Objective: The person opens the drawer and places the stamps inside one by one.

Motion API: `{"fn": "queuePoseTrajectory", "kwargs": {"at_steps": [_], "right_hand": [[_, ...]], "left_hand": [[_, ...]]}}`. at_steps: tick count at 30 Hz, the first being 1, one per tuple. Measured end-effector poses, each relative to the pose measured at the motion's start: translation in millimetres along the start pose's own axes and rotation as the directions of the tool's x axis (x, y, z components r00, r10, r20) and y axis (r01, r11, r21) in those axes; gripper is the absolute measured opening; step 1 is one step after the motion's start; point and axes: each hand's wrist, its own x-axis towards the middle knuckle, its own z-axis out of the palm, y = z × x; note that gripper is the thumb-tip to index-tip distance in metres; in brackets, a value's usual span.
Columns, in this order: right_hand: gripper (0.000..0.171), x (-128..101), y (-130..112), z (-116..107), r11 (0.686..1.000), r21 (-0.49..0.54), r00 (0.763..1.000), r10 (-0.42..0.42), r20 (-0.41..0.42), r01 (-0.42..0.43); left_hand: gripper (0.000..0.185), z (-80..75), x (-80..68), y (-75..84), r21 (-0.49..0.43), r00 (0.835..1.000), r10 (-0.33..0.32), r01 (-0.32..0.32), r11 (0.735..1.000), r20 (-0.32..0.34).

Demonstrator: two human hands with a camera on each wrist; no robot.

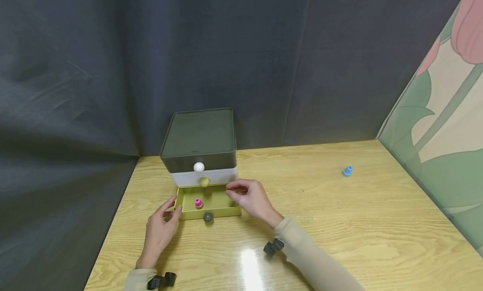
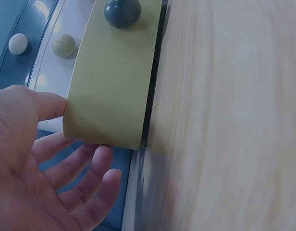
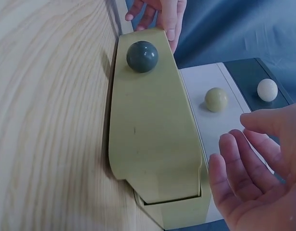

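Bottom drawer pulled out, both hands at its corners

The yellow-green drawer (image 1: pixel 206 203) of the small drawer cabinet (image 1: pixel 200 146) stands open on the bench (image 1: pixel 339 224), a pink peg (image 1: pixel 198 203) inside. Left hand (image 1: pixel 160 230) touches its front-left corner with relaxed fingers; right hand (image 1: pixel 252 197) hovers loose, empty. Likely light, rigid, smooth plastic; the dark knob (image 1: pixel 208 217) looks the surest hold.

Wrist views chop the drawer (image 2: pixel 112 77) front off at the edges, so the pink piece (image 1: pixel 198 203) inside never shows there. Left hand (image 2: pixel 37 178) runs out of frame at 7 o'clock, right hand (image 3: pixel 256 163) at 4 o'clock. Blue thing (image 1: pixel 347 171) is too small to make out.
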Motion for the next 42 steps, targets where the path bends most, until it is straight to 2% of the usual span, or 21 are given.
{"fn": "queuePoseTrajectory", "kwargs": {"at_steps": [28, 34, 42], "right_hand": [[0.012, -16.5, 18.8, -29.6, 0.999, -0.012, 0.989, 0.034, -0.141, -0.036], [0.011, -20.3, 26.5, -40.1, 0.998, -0.051, 0.986, 0.021, -0.165, -0.03], [0.012, -23.7, 35.9, -58.7, 0.995, -0.075, 0.98, 0.048, -0.193, -0.064]], "left_hand": [[0.05, -2.1, -0.9, -0.4, -0.017, 1.0, 0.006, -0.006, 1.0, 0.011], [0.051, -2.1, -1.1, -0.2, -0.013, 1.0, -0.004, 0.004, 1.0, 0.012], [0.051, -2.8, -0.7, -0.5, -0.01, 1.0, -0.008, 0.008, 1.0, 0.025]]}}
